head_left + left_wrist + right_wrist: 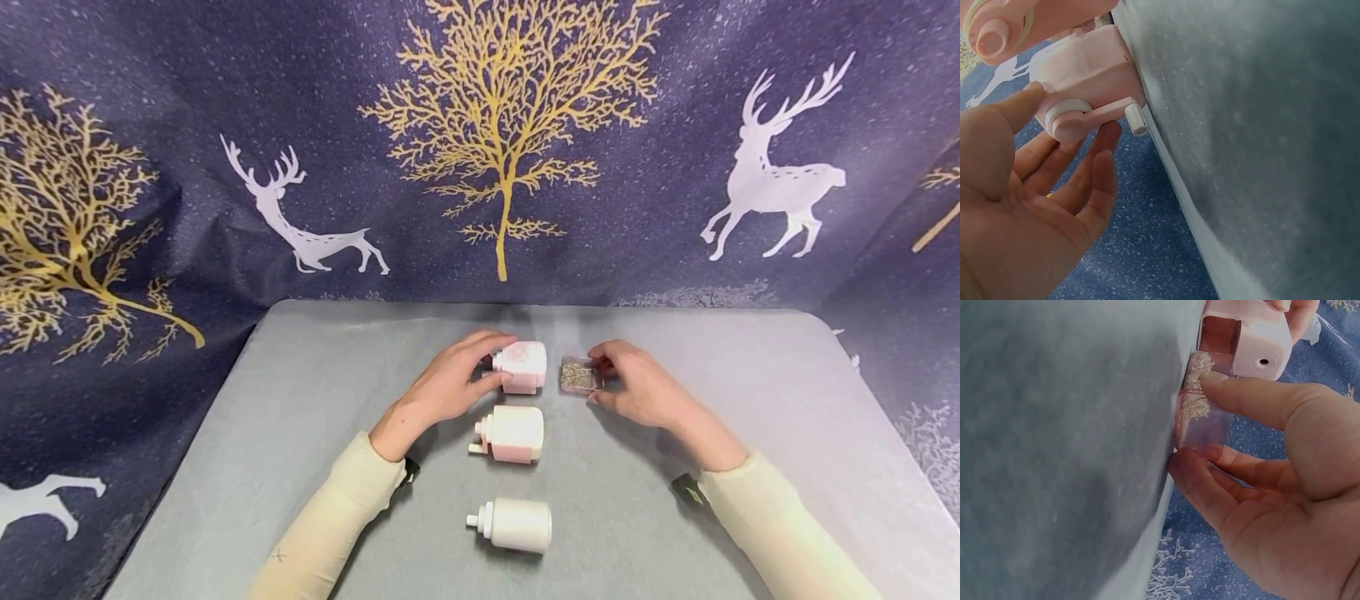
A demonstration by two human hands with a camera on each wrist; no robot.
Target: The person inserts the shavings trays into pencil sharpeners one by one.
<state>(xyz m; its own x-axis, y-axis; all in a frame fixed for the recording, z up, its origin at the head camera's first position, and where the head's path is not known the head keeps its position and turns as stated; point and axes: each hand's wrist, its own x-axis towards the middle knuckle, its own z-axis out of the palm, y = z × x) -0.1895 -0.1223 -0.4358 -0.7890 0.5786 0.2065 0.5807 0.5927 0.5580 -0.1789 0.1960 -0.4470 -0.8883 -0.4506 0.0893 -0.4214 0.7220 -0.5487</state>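
At the back of the table lies a pink crank pencil sharpener (527,365), its handle pointing left. My left hand (450,379) grips it from the crank side, thumb and fingers on opposite sides, as the left wrist view shows by the white-ringed crank (1069,119). Just right of it, my right hand (641,387) pinches the clear pinkish shavings drawer (577,377), which is partly filled with shavings (1197,381). The right wrist view shows the drawer in front of the opening (1219,334) in the sharpener's body, near the pencil hole (1264,361).
A cream-and-pink crank sharpener (516,433) lies nearer me on the grey table (300,417), and a white one (519,525) nearer still. All lie in a column with their crank ends to the left. A dark blue cloth (315,100) with trees and deer hangs behind.
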